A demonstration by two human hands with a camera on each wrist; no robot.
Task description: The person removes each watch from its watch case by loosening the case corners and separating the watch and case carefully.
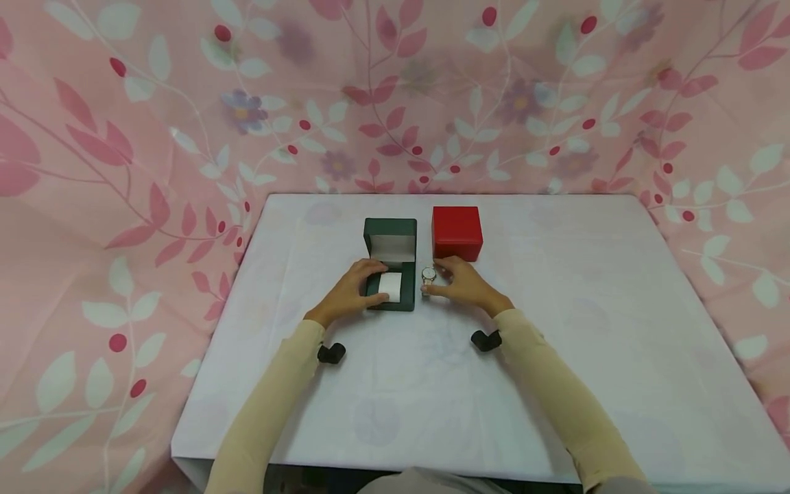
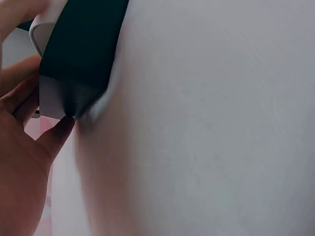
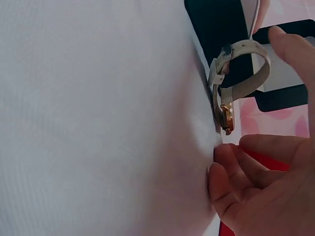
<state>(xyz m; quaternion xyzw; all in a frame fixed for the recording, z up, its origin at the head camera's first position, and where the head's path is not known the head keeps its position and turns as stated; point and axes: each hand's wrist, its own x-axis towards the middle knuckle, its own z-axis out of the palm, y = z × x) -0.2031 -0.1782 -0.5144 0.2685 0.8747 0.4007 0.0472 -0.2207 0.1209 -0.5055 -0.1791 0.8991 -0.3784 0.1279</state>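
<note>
An open green watch box (image 1: 408, 288) stands on the table, its lid up at the back and a white cushion (image 1: 389, 287) inside. My left hand (image 1: 350, 288) holds the box by its left side; in the left wrist view the thumb touches a lower corner and the fingers reach over the top. To the right of the box, a wristwatch (image 1: 428, 275) with a pale strap sits on the table, the strap (image 3: 248, 88) looped. Around it my right hand (image 1: 465, 283) spreads thumb and fingers, apart from the watch in the right wrist view.
A closed red box (image 1: 457, 230) stands behind the right hand. White cloth covers the table (image 1: 382, 412). Pink floral fabric (image 1: 395, 96) hangs behind and at both sides. Black wrist devices (image 1: 486, 340) are worn at both sleeves.
</note>
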